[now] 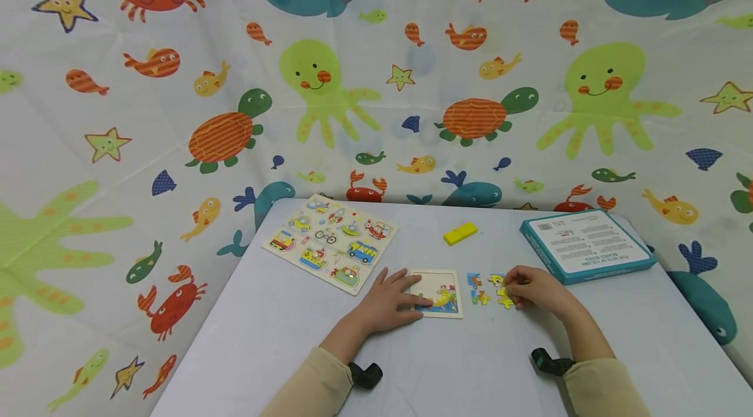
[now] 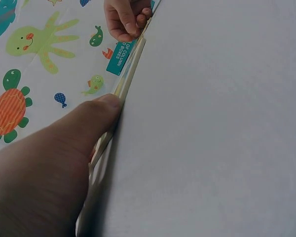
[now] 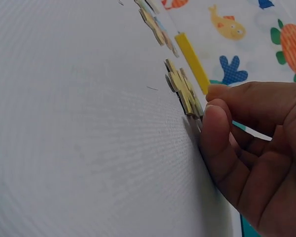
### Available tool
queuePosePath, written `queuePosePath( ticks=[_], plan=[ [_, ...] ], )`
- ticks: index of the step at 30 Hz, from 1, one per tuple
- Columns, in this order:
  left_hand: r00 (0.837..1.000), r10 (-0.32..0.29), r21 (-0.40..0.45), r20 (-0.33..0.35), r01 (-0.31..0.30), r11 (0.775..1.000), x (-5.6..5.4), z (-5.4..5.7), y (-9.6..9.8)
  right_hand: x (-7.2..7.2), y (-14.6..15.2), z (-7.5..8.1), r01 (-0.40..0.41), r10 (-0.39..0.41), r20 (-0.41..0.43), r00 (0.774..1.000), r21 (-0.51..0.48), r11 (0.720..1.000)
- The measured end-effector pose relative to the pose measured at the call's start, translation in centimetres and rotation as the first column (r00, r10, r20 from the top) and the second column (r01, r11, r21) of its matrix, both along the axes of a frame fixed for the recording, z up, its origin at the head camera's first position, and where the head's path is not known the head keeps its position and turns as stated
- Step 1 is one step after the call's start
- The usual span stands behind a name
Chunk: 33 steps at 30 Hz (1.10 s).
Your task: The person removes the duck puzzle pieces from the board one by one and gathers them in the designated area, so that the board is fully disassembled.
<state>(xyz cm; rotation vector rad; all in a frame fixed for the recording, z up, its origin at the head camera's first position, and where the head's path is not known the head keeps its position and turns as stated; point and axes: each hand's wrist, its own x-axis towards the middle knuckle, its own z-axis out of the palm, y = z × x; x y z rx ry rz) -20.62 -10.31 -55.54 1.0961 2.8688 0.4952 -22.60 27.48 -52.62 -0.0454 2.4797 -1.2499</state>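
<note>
In the head view my left hand [image 1: 391, 299] rests spread over the left part of a small puzzle board [image 1: 435, 312], where a yellow picture shows at the lower right. Along the board's edge lies my left thumb [image 2: 96, 116]. To the board's right, several jigsaw pieces [image 1: 484, 298] lie in two columns. My right hand [image 1: 538, 289] has curled fingers, its fingertips right at the right-hand column. Thumb and index fingertip come close together beside the jigsaw pieces [image 3: 182, 91] in the right wrist view; I cannot tell whether they pinch one.
A larger board [image 1: 329, 244] with vehicle pictures lies at the back left. Farther back is a yellow block [image 1: 460, 234]. A teal-edged box [image 1: 588, 244] sits at the back right. Behind the white table [image 1: 459, 371] hangs a sea-animal cloth [image 1: 365, 103].
</note>
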Motion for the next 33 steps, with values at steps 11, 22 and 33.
queuePosePath(
  ticks=[11,22,33],
  plan=[
    [1.000,-0.005,0.005,0.005,0.005,1.000,-0.1,0.1,0.1,0.1,-0.4,0.7,-0.011,0.011,-0.017,1.000,0.029,1.000],
    [1.000,-0.001,0.001,0.009,0.001,1.000,0.0,0.1,0.0,-0.3,-2.7,2.1,-0.073,0.079,-0.069,0.995,0.078,0.994],
    [1.000,0.002,0.004,0.015,-0.002,1.000,0.2,0.3,0.0,-0.5,-6.6,3.4,-0.159,0.159,-0.081,0.984,0.010,0.987]
  ],
)
